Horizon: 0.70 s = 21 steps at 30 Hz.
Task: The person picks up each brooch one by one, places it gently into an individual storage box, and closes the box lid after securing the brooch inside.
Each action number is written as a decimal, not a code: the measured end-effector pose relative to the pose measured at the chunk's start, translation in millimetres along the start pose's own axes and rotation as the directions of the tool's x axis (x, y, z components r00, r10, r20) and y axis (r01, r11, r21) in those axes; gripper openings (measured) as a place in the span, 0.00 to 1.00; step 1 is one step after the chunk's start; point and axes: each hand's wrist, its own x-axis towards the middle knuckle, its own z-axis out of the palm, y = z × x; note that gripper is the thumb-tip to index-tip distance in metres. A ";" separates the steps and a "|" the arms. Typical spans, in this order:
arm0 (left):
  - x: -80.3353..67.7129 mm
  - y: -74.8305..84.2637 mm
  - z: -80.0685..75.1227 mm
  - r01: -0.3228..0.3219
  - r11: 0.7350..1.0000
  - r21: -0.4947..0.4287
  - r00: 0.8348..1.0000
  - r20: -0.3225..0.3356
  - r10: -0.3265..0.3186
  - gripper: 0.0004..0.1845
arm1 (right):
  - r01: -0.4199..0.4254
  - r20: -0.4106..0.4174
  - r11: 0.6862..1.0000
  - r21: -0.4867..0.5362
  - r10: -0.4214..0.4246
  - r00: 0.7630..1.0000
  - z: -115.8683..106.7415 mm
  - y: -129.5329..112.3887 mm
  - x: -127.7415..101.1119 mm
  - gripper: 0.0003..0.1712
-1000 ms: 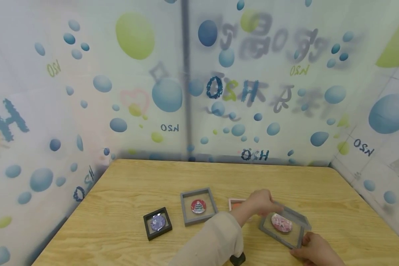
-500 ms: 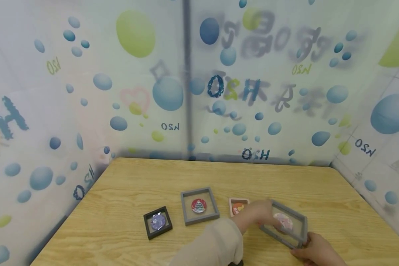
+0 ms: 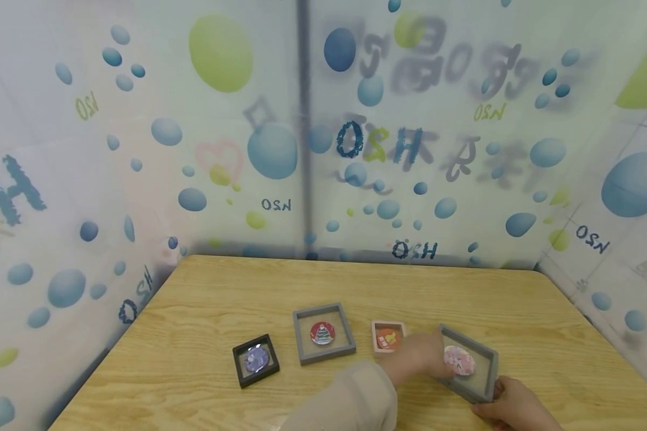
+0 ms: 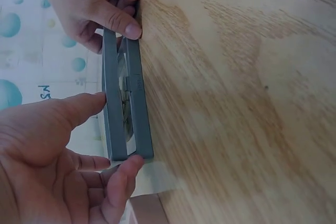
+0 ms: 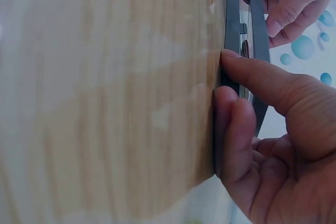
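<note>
Both hands, left (image 3: 417,358) and right (image 3: 512,404), fingers pinching opposite edges of the grey hinged frame case (image 3: 477,374).

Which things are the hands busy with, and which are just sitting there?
Busy with:
left hand
right hand
grey frame box
pink badge inside it

Just sitting there:
grey frame with red badge
black frame with purple badge
orange card

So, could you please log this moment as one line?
left hand: grips grey square display frame | right hand: grips same frame | frame: nearly closed on wooden table
</note>
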 end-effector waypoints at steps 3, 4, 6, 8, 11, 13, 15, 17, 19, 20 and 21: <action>-1.5 1.0 1.3 -0.003 0.999 0.032 1.000 0.000 0.003 0.40 | -0.006 0.001 1.000 0.007 0.006 1.000 0.4 -0.5 -0.6 0.28; -2.1 1.4 1.5 -0.009 0.999 0.050 1.000 -0.004 0.009 0.39 | -0.009 0.001 1.000 0.011 0.009 1.000 0.4 -0.8 -0.7 0.28; -3.0 2.5 1.7 -0.011 0.996 0.087 1.000 -0.012 0.012 0.38 | -0.013 0.004 1.000 0.022 0.013 1.000 0.0 -1.4 -0.8 0.28; -3.5 3.2 2.1 -0.014 0.992 0.123 1.000 -0.024 0.017 0.36 | -0.020 0.012 0.999 0.027 0.019 1.000 0.2 -2.6 -0.8 0.29; -2.9 5.4 4.0 0.004 0.986 0.170 0.999 -0.039 0.002 0.36 | -0.024 0.020 0.999 0.026 0.023 1.000 0.7 -4.2 -1.3 0.30; -0.9 6.8 7.7 0.027 0.984 0.177 0.999 -0.047 -0.019 0.37 | -0.020 0.018 0.999 0.028 0.019 1.000 1.6 -4.5 -1.9 0.29; 1.2 8.2 11.7 0.052 0.982 0.183 0.998 -0.055 -0.042 0.39 | -0.005 0.013 0.999 0.035 0.004 1.000 2.1 -3.5 -2.4 0.28; 3.4 9.3 15.8 0.070 0.979 0.189 0.996 -0.067 -0.058 0.41 | -0.005 0.011 0.999 0.047 0.004 1.000 2.1 -2.3 -2.4 0.27; 4.7 10.4 19.0 0.077 0.976 0.202 0.995 -0.080 -0.061 0.43 | -0.009 0.014 0.999 0.051 0.008 1.000 1.4 -0.6 -1.6 0.28; 5.0 11.0 20.4 0.081 0.973 0.215 0.994 -0.091 -0.063 0.43 | -0.016 0.019 0.999 0.049 0.016 1.000 0.9 0.1 -0.9 0.28; 5.3 11.7 22.1 0.086 0.970 0.226 0.993 -0.100 -0.065 0.43 | -0.028 0.024 0.999 0.044 0.027 0.999 0.5 0.5 -0.1 0.29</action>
